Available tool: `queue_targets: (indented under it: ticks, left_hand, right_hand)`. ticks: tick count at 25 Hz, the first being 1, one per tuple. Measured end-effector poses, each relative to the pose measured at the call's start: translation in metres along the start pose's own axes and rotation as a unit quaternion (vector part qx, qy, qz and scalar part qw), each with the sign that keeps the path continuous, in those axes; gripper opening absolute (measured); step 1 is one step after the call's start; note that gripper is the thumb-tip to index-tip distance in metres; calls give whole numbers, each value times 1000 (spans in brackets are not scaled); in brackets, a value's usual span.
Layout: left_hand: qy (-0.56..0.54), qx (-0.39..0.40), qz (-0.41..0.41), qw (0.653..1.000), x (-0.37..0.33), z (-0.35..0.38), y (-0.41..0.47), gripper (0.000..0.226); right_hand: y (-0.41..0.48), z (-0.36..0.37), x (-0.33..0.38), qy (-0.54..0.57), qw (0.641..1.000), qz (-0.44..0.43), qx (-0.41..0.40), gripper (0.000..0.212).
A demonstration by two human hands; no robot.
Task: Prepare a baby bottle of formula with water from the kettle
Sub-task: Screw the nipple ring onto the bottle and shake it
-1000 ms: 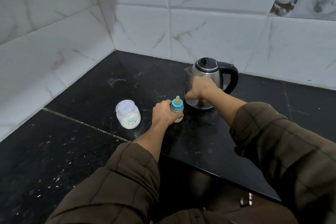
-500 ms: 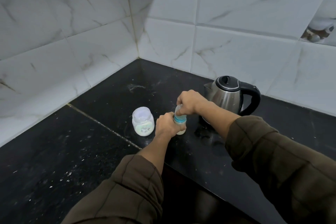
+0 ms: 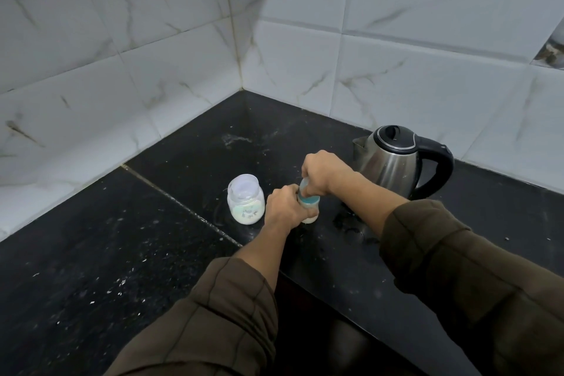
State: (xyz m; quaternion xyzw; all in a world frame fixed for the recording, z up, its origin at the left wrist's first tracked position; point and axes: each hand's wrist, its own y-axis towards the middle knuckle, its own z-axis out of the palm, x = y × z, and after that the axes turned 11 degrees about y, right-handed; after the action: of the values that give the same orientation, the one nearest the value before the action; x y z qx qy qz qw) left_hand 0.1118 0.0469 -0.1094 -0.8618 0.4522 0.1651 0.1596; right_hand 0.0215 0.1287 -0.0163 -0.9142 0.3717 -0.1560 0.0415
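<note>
A small baby bottle (image 3: 310, 207) with a teal collar stands upright on the black counter (image 3: 189, 146). My left hand (image 3: 283, 207) wraps its body from the left. My right hand (image 3: 323, 172) is closed from above over the bottle's clear cap (image 3: 304, 185), hiding the teat. A stainless steel kettle (image 3: 393, 162) with a black lid and handle stands just behind and to the right. Left of the bottle sits a clear jar (image 3: 245, 200) holding pale powder at its bottom.
White marble-look tiles (image 3: 152, 70) form a corner behind the counter. A seam (image 3: 171, 198) crosses the counter diagonally left of the jar. The counter's front edge (image 3: 351, 317) runs below my right forearm. White specks litter the near-left surface.
My right hand left the kettle's side and came down over the bottle's top with a clear cap. The view shifted, so the kettle now appears further right.
</note>
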Motion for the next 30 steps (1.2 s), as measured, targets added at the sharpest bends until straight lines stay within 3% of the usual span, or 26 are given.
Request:
queue_targets:
  ticks: [9,11,15,18,25,30]
  left_hand:
    - [2,10,11,1000,2,-1,4,38]
    - [9,12,15,1000,1,-4,6,36]
    - [-24,-7,21,999,-5,-16,9,44]
    - [-62,-36,35,997,-14,-36,16,47]
    - [-143,-80,86,983,-31,-85,27,40]
    - [-197,-125,92,968,-33,-112,28,67]
  right_hand:
    - [-2,8,-10,1,999,-30,17,52]
    - [-3,7,-20,34,998,-35,26,65]
    - [-16,7,-43,131,989,-53,50,114]
    - [-22,8,-49,194,979,-56,28,131]
    - [-10,-9,-37,282,942,-121,-140,128]
    - [-3,-35,-24,296,922,-180,-174,120]
